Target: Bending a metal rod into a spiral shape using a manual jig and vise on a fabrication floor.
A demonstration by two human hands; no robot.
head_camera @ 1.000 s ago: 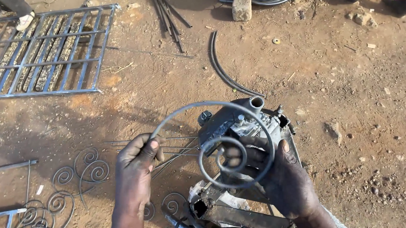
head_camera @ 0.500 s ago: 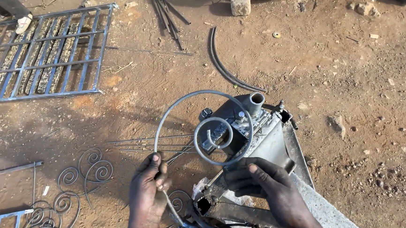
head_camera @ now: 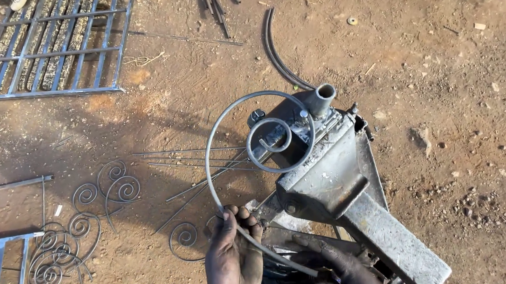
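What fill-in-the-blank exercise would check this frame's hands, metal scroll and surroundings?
1. The left hand grips the outer end of a metal rod bent into a ____.
2. The inner coil sits on the grey metal bending jig, next to its upright ____.
3. The right hand rests low at the jig's base, under the rod's ____ end.
4. Finished scrolls lie on the ____ ground.

Missing words: spiral; pipe; outer; dirt

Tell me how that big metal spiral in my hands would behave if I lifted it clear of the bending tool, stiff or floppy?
Probably stiff: the spiral scroll keeps its curve though the left hand and right hand grip only its tail. Likely a bit springy, since the rod looks thin. Being flat, it should lie on the dirt ground like the small scrolls rather than roll.
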